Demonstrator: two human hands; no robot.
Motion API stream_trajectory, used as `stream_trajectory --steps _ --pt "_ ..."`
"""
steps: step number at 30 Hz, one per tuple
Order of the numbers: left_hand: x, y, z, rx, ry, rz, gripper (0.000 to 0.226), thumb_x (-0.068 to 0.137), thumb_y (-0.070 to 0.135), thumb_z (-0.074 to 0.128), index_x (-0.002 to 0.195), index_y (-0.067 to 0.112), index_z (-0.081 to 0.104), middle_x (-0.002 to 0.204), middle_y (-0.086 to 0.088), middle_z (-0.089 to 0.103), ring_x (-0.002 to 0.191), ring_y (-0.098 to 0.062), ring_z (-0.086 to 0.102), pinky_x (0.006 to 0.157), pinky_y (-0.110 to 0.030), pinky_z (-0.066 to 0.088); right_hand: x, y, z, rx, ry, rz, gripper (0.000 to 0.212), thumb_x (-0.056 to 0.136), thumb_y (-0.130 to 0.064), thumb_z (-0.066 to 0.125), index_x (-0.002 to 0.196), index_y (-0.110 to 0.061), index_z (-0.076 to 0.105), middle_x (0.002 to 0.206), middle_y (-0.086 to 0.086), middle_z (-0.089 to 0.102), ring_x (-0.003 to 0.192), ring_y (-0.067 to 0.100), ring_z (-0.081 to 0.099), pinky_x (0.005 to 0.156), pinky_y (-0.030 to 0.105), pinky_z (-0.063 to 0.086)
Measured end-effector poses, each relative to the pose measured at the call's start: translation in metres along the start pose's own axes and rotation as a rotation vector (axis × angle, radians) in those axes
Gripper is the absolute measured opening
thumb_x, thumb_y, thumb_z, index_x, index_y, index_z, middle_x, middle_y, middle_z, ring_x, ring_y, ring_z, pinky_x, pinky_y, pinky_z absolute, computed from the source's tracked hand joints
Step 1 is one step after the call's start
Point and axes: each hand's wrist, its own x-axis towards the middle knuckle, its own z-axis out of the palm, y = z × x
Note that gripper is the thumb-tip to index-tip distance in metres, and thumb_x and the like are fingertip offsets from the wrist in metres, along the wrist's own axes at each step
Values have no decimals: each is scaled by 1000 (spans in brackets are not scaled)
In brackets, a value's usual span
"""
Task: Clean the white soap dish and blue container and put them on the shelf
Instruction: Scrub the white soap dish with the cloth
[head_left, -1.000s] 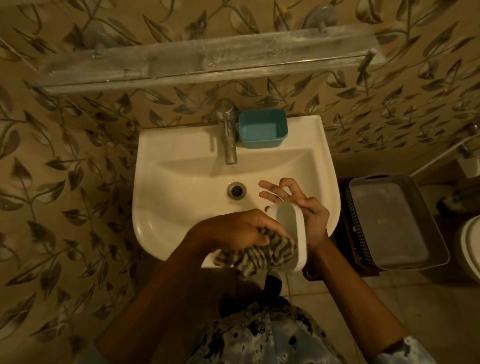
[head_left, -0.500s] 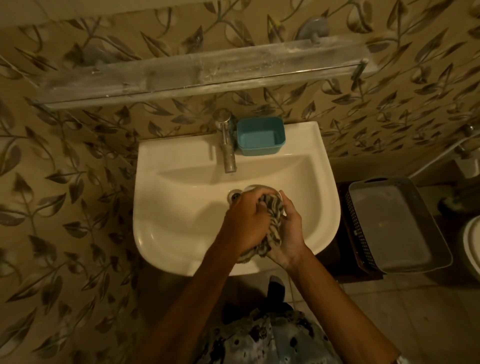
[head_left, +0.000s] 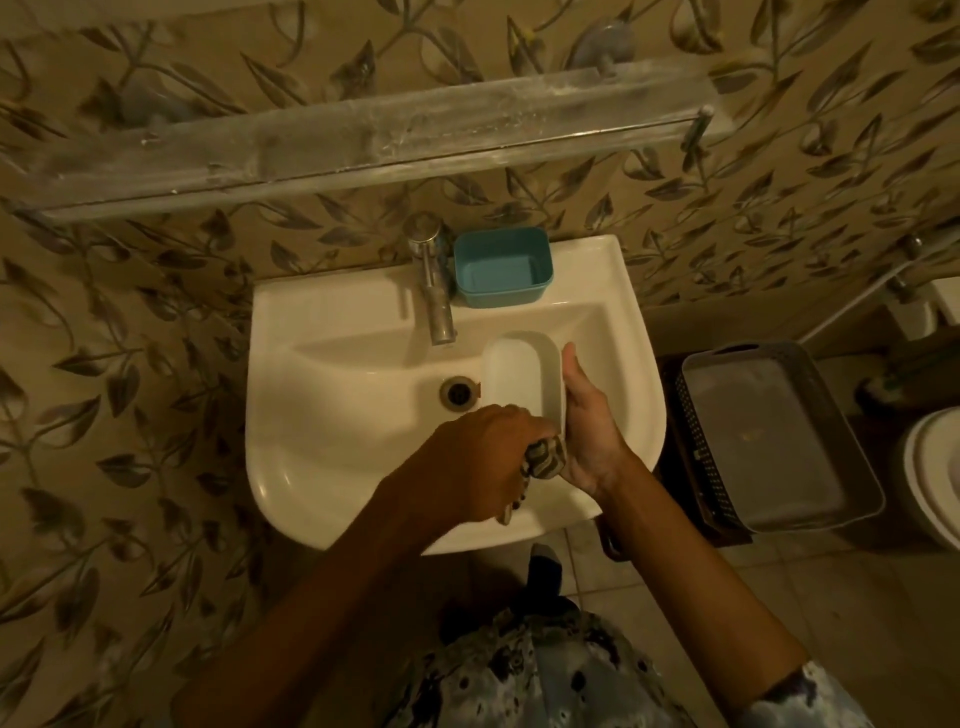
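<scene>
The right grip (head_left: 587, 431) wraps the right side of the white soap dish (head_left: 519, 371), thumb lying along its rim. It holds the dish open side up over the washbasin (head_left: 291, 374), probably so drips land in the bowl. The left grip (head_left: 483, 457) is curled round a striped cloth (head_left: 545, 461), which meets the dish's near end to wipe it. The blue container (head_left: 501, 267) waits on the basin's back ledge, just beside the tap (head_left: 434, 291). Neither is on the wall shelf (head_left: 363, 135) above yet.
</scene>
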Motion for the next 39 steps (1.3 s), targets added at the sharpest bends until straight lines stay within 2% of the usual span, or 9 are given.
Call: stream_trajectory --steps 7,14,20,23,27,30,33,35,39 --pt "-16 -48 -46 -314 -277 -49 37 96 3 41 110 29 65 114 7 63 104 -9 60 92 -29 50 5 -2 -2 25 -38 -66 58 92 -61 34 123 -23 65 121 14 63 105 29 62 95 49 47" --pt "-26 -59 -12 -715 337 -116 32 100 6 36 112 21 62 77 -2 71 59 -20 70 46 -23 52 8 -19 -15 43 -4 -97 69 91 -60 36 143 -16 42 123 15 58 108 30 59 90 45 50" --pt "5 -10 38 -186 583 -153 46 92 13 48 136 26 46 135 1 50 123 -15 45 99 -34 47 15 -8 -4 -30 35 -131 65 83 -62 49 133 -21 54 124 14 64 110 31 63 88 45 53" --pt "10 2 58 -102 583 -153 52 86 3 51 133 26 49 132 5 52 125 -15 41 98 -32 46 18 -9 -2 -87 87 -110 73 79 -63 54 136 -17 52 126 18 61 111 32 62 90 45 54" --pt "-4 -19 34 -695 437 -154 38 96 5 39 110 34 60 114 1 65 96 -7 64 73 -17 54 14 -12 -9 2 29 -110 63 88 -55 48 131 -9 56 112 19 63 97 29 63 84 41 55" --pt "-19 -41 27 -1280 402 -137 33 92 6 48 119 21 60 120 -13 63 103 -23 65 81 -33 56 14 -15 -11 42 54 -109 71 74 -55 68 127 -8 58 101 15 62 89 25 61 79 39 53" --pt "-29 -55 36 -1784 480 -80 70 65 28 82 123 1 55 115 -21 65 100 -31 66 83 -42 57 14 -12 -8 -120 92 -71 64 66 -60 71 110 -15 61 88 8 63 80 22 61 72 38 53" --pt "-30 -54 41 -1839 577 -39 83 52 34 90 120 1 56 109 -19 67 98 -31 67 81 -41 57 15 -7 -3 -182 126 -103 51 77 -61 62 106 -19 60 85 5 67 78 23 64 69 38 55" --pt "-19 -35 56 -1713 852 -30 41 70 15 71 111 17 64 108 -9 69 103 -28 65 77 -41 58 16 7 11 -286 261 -161 43 83 -51 60 103 -12 60 92 11 69 81 24 67 70 35 58"
